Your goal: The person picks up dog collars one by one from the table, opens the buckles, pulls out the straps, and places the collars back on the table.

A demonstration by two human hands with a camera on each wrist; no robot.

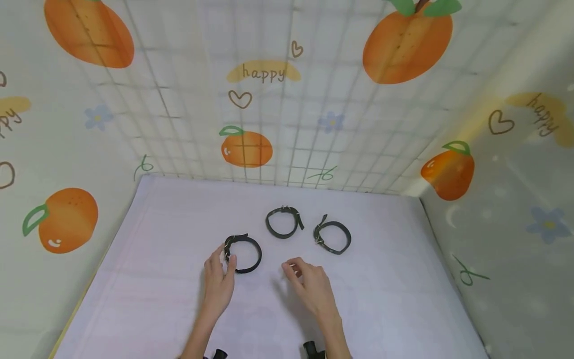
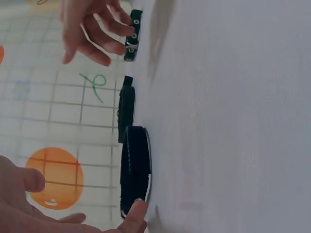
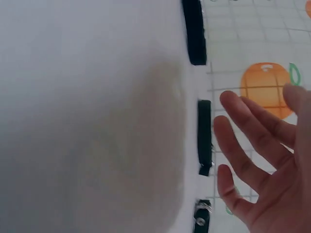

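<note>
Three dark buckled straps, which look like small collars, lie as loops on the white tabletop. My left hand (image 1: 217,289) is at the buckle side of the left collar (image 1: 259,259). One fingertip touches that collar (image 2: 135,165) in the left wrist view, the thumb standing apart from it. My right hand (image 1: 314,286) hovers above the table, right of the left collar, with loosely bent fingers (image 3: 245,126) and nothing in them. Farther back are the middle collar (image 1: 282,236) and the right collar (image 1: 349,239), neither touched by a hand.
A white cloth (image 1: 385,309) covers the table. Pale curtains printed with oranges (image 1: 246,149) hang behind it and along both sides, a wire grid (image 1: 179,109) showing at the back. Black wrist devices (image 1: 314,350) show at the lower edge.
</note>
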